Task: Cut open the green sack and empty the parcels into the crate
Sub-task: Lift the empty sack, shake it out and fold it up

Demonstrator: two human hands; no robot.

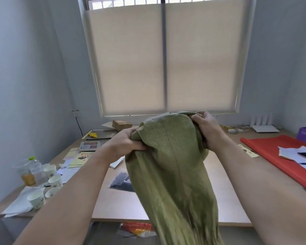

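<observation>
Single head view, close behind raised arms, facing forward across table [224, 188] toward window [163, 57].

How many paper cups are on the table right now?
5, all at the table's left edge: one, one, one, one, one partly hidden by the bottle at.

Small parcel-packing office, weighing scale [90, 145], paper slips [78, 160], router [264, 128], blinded window [163, 59]

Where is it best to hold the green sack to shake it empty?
Grip the green sack at its raised closed end, one corner per side, as the left hand and right hand do: the cloth bunches there and the body hangs downward.
</observation>
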